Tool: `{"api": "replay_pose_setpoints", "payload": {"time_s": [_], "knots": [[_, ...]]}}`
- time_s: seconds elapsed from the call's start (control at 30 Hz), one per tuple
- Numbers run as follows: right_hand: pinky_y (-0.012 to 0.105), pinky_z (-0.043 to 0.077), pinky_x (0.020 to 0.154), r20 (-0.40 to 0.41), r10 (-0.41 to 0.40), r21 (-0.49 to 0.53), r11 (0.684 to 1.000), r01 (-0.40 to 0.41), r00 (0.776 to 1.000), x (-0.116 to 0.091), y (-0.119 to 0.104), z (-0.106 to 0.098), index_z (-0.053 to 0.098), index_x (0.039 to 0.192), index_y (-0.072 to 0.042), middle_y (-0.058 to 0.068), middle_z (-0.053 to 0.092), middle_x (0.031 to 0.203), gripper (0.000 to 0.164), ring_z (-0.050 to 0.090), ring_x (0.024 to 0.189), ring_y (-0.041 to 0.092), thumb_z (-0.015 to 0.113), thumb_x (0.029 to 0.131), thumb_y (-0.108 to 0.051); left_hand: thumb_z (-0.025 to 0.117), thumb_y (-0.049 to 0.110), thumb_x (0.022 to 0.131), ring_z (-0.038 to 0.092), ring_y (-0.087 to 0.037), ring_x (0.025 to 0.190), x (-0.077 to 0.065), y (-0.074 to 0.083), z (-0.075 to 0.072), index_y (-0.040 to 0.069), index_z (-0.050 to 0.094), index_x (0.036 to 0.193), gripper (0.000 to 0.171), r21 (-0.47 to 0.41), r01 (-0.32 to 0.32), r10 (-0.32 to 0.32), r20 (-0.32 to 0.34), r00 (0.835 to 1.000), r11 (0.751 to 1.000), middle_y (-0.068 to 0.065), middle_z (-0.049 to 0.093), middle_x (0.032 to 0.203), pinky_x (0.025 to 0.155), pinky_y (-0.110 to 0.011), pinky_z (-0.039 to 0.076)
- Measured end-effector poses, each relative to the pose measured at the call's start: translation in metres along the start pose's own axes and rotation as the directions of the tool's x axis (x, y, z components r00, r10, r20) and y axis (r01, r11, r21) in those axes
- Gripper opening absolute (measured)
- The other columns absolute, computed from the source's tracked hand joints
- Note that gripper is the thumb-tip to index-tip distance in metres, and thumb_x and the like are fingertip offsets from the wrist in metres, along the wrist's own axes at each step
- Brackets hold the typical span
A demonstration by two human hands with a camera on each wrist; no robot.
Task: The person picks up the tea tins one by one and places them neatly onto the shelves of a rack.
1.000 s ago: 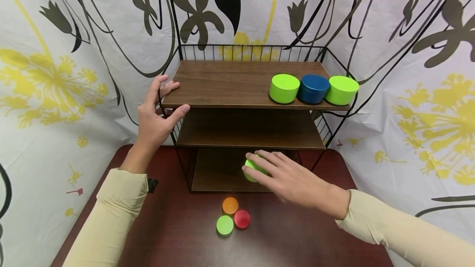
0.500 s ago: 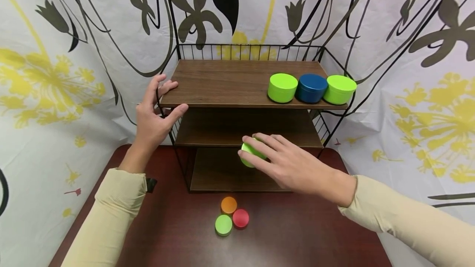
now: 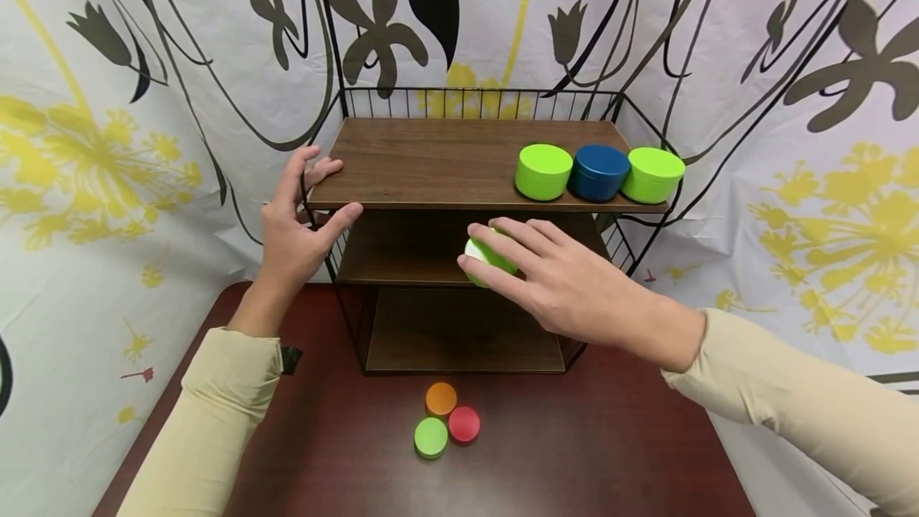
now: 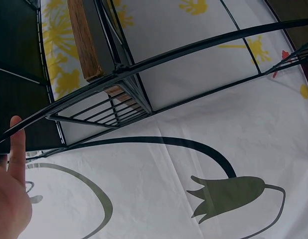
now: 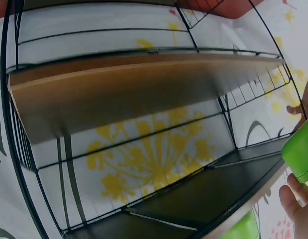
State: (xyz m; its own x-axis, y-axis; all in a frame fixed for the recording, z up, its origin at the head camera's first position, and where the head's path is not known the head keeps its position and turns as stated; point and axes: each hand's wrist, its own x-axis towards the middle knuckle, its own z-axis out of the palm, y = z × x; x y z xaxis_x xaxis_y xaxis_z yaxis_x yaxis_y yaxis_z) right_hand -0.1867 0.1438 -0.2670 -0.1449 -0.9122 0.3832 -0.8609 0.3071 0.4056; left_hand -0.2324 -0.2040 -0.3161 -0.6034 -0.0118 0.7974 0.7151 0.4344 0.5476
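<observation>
My right hand (image 3: pixel 574 286) grips a round bright green tin (image 3: pixel 483 252) in front of the middle shelf, just below the top shelf's front edge. In the right wrist view the same green tin (image 5: pixel 299 152) shows at the right edge, fingers beneath it. My left hand (image 3: pixel 294 226) holds the left end of the wire-framed shelf rack (image 3: pixel 402 158), its thumb at the front corner and other fingers behind the side frame. The left wrist view shows one finger against the black frame (image 4: pixel 189 47). On the top shelf's right end stand a green tin (image 3: pixel 543 172), a blue tin (image 3: pixel 599 174) and another green tin (image 3: pixel 653 175).
On the dark red table (image 3: pixel 574 437), before the rack, lie small round orange (image 3: pixel 441 400), red (image 3: pixel 463 424) and light green (image 3: pixel 431 437) pieces grouped together. A patterned white cloth (image 3: pixel 804 206) hangs behind and on both sides.
My right hand has risen with the green tin from in front of the bottom shelf to the middle shelf's height. The left hand stays at the rack's left end.
</observation>
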Motion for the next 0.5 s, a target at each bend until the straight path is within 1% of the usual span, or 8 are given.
{"api": "replay_pose_setpoints", "payload": {"time_s": [0.13, 0.3, 0.4, 0.5], "knots": [[0.051, 0.043, 0.098, -0.011, -0.004, -0.002, 1.000, 0.004, 1.000, 0.007, 0.006, -0.006, 0.045, 0.146, -0.008, 0.022, 0.044, 0.148, 0.050, 0.046, 0.130, 0.039, 0.053, 0.097, -0.002, 0.081, 0.002, 0.080, 0.059, -0.024, 0.122, 0.000, 0.001, 0.000, 0.004, 0.045, 0.144, 0.073, -0.003, 0.001, -0.001, -0.004, 1.000, 1.000, -0.012, 0.067, 0.127, 0.064, -0.012, 0.048], [0.051, 0.045, 0.095, -0.043, -0.003, -0.003, 1.000, 0.003, 0.999, 0.015, 0.013, -0.013, 0.046, 0.146, -0.008, 0.022, 0.045, 0.147, 0.049, 0.046, 0.129, 0.040, 0.055, 0.098, -0.004, 0.080, -0.001, 0.079, 0.059, -0.025, 0.122, 0.000, 0.001, 0.000, 0.002, 0.045, 0.144, 0.074, -0.007, -0.001, 0.001, -0.004, 1.000, 1.000, -0.014, 0.067, 0.126, 0.065, -0.011, 0.048], [0.051, 0.046, 0.094, -0.064, -0.002, -0.019, 1.000, 0.001, 0.998, 0.021, 0.019, -0.017, 0.047, 0.146, -0.007, 0.023, 0.046, 0.146, 0.050, 0.047, 0.128, 0.040, 0.057, 0.096, -0.003, 0.081, 0.000, 0.079, 0.060, -0.025, 0.120, 0.000, 0.001, 0.000, 0.003, 0.045, 0.144, 0.074, -0.004, 0.002, -0.002, -0.005, 1.000, 1.000, -0.013, 0.067, 0.126, 0.064, -0.012, 0.049], [0.051, 0.046, 0.095, -0.068, 0.008, -0.034, 0.999, -0.010, 0.998, 0.025, 0.024, -0.020, 0.047, 0.145, -0.007, 0.023, 0.047, 0.145, 0.053, 0.048, 0.127, 0.040, 0.061, 0.094, -0.002, 0.081, 0.001, 0.079, 0.061, -0.025, 0.120, 0.000, 0.001, 0.000, 0.004, 0.045, 0.144, 0.074, 0.001, 0.004, -0.004, -0.005, 1.000, 1.000, -0.012, 0.067, 0.126, 0.064, -0.012, 0.049]]}}
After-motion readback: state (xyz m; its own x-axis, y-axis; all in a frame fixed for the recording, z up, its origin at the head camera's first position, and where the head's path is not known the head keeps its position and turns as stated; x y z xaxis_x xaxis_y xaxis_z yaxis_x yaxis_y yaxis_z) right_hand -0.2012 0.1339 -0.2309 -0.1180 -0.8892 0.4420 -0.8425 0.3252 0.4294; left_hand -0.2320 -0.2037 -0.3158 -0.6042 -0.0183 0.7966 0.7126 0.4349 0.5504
